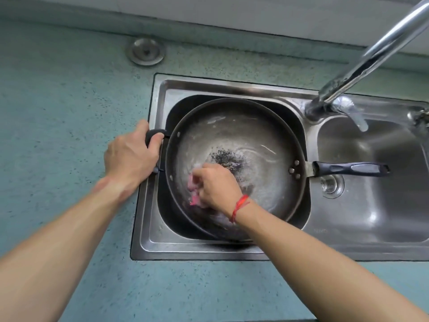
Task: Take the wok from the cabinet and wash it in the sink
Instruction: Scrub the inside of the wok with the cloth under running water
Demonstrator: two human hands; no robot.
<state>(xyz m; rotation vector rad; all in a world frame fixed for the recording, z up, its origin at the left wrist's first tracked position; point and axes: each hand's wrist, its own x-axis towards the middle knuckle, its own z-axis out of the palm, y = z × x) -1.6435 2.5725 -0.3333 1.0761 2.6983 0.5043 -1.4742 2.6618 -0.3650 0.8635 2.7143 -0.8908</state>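
A dark metal wok lies in the left basin of a steel double sink, its long black handle reaching over the right basin. My left hand grips the small black helper handle on the wok's left rim. Inside the wok, my right hand holds a pink cloth pressed against the wet, streaked bottom. A dark burnt patch sits just beyond my fingers. A red string circles my right wrist.
A chrome tap slants in from the upper right, its base between the basins. The right basin has a drain. A round steel cap is set in the speckled teal countertop behind the sink.
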